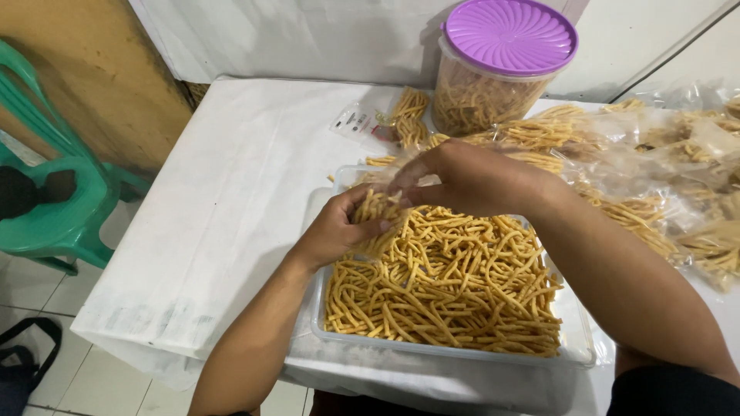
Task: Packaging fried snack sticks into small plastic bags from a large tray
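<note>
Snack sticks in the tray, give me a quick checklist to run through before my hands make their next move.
1. Left hand has a grip on a bunch of snack sticks: ok.
2. Right hand holding the clear bag open: cannot tell, the bag is hard to see.
3. Clear tray sits fully on the table: ok.
4. Jar with purple lid closed and out of the way: ok.
5. Filled bags clear of the tray: not ok, they crowd its far right edge.
</note>
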